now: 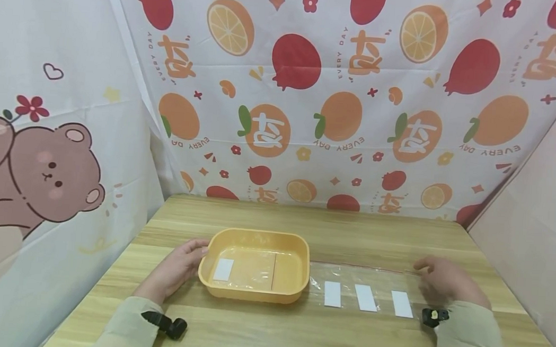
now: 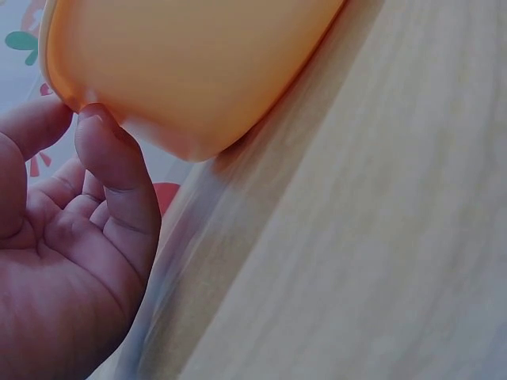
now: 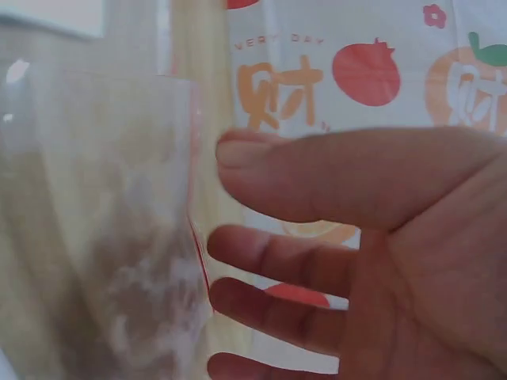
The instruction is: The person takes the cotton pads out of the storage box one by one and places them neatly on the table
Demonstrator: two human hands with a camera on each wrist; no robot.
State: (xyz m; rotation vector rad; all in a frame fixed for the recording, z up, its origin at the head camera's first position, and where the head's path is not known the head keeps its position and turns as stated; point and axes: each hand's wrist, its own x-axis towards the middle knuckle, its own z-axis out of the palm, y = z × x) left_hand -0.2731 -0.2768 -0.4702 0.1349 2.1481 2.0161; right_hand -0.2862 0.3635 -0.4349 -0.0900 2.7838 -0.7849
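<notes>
A yellow plastic tray (image 1: pixel 251 295) stands on the table, with a clear zip bag (image 1: pixel 253 273) bearing a white label lying flat inside. My left hand (image 1: pixel 178 268) pinches the tray's left rim between thumb and forefinger; the left wrist view shows the tray's rounded corner (image 2: pixel 190 79) at those fingertips. Right of the tray, clear zip bags (image 1: pixel 316 290) with white rectangular labels (image 1: pixel 332 294) lie side by side in a row. Over the right end of this row is my right hand (image 1: pixel 448 282), holding nothing. Its fingers are spread beside a bag's red zip edge (image 3: pixel 192 158) in the right wrist view.
The wooden table (image 1: pixel 272 337) ends at a fruit-print curtain (image 1: pixel 288 169) behind. A white curtain with a bear print (image 1: pixel 58 176) hangs at the left, and a plain pale one (image 1: pixel 538 210) at the right.
</notes>
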